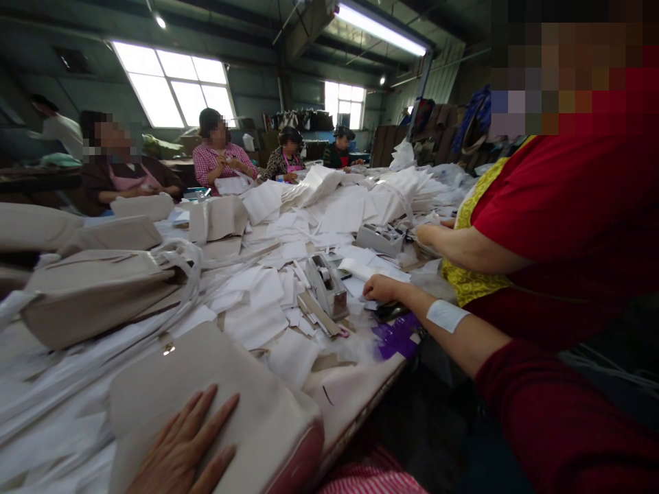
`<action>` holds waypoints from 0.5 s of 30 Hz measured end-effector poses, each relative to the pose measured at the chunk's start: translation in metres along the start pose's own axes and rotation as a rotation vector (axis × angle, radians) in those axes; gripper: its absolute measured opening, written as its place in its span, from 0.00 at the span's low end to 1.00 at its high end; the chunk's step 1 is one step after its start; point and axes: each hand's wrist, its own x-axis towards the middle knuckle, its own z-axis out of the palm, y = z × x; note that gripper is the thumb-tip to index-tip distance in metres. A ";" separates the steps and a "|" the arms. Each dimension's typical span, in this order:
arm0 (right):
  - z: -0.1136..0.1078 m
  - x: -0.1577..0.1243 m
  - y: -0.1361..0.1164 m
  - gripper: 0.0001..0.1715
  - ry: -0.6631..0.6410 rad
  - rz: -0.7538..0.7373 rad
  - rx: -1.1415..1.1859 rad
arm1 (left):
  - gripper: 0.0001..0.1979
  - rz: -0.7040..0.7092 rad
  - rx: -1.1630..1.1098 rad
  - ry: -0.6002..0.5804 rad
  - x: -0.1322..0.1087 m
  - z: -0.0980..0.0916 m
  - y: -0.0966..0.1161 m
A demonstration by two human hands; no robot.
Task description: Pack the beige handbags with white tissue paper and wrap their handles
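Left hand: flat, fingers spread, pressing on the beige handbag.
Handbag: lies at the near table edge, on loose white paper sheets.
Slip risk: with slick sheets underneath, a sideways push could probably send the bag off the edge.
Right hand: reaching out and curled over something dark – I cannot tell if it grips.
Knock risk: the tape dispenser is just beside that hand, so a careless pull-back may tip it.
Crowding: the co-worker's hand works near – arms could bump.
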 end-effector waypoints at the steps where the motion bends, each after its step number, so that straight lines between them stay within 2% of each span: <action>1: 0.001 0.000 0.002 0.17 -0.003 -0.001 0.011 | 0.30 -0.002 0.002 0.001 0.000 0.000 0.000; 15: 0.000 0.003 0.007 0.19 -0.030 -0.032 0.028 | 0.29 -0.011 -0.006 0.023 -0.001 0.002 -0.001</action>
